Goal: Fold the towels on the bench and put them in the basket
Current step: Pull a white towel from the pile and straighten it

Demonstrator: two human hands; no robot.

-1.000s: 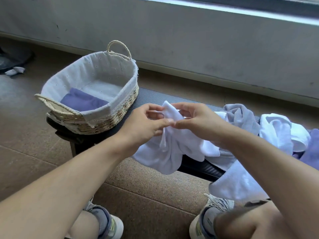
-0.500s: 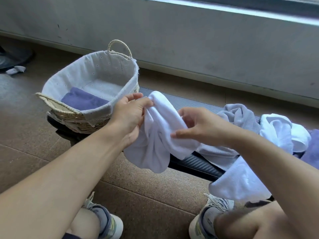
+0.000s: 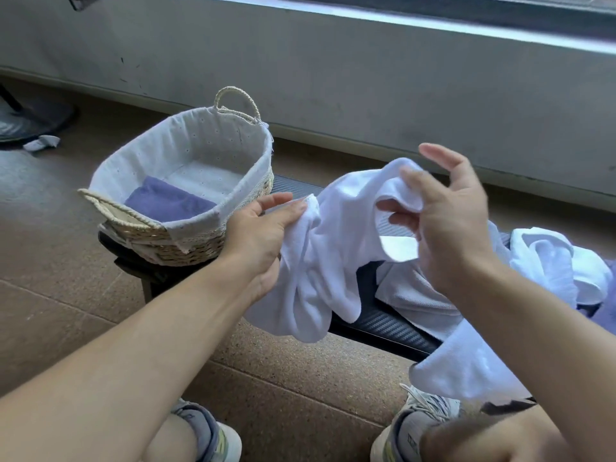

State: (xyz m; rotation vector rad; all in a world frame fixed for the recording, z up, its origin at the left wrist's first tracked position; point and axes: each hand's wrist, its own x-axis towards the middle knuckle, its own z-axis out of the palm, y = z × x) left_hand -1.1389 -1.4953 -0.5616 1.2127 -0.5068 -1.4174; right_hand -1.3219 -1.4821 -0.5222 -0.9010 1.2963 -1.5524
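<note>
Crosswise, white towel (image 3: 336, 235), both hands gripping

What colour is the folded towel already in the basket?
Purple; the folded towel shows best in the head view.

White towel (image 3: 336, 235) bunched, held above bench (image 3: 380, 325), purple towel (image 3: 166, 201) seemingly folded in basket (image 3: 186, 248)

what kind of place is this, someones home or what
Hard to say for sure; probably an indoor spot beside a window, not clearly a home. A grey wall under a window ledge, speckled brown floor tiles, and a low black bench holding a lined woven straw basket suggest it.
</note>
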